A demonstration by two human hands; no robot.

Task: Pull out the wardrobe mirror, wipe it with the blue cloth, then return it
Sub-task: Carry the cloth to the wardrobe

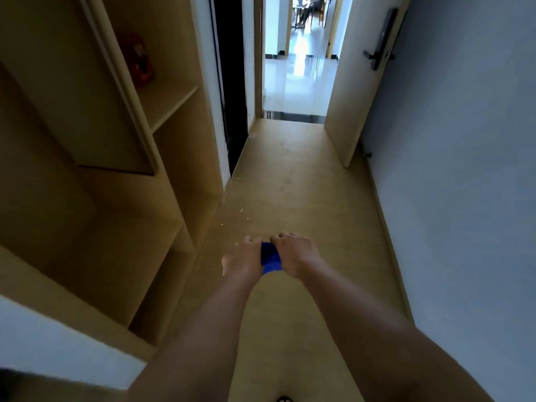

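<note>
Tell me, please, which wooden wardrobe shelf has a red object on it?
The upper pale wooden shelf, holding the blurry red object; the lower shelves show nothing on them.

The cloth [271, 258] is deep blue and plain, held between the left hand [242, 261] and right hand [294, 252]. The wardrobe [95, 198] is pale yellowish wood with no pattern, a red thing [136, 60] on its upper shelf, and the floor [293, 184] is a matching tan. The wall [464, 169] at the right is blue-grey, the door [359, 82] is cream with a black handle [380, 42], and the floor beyond it shines white.
</note>
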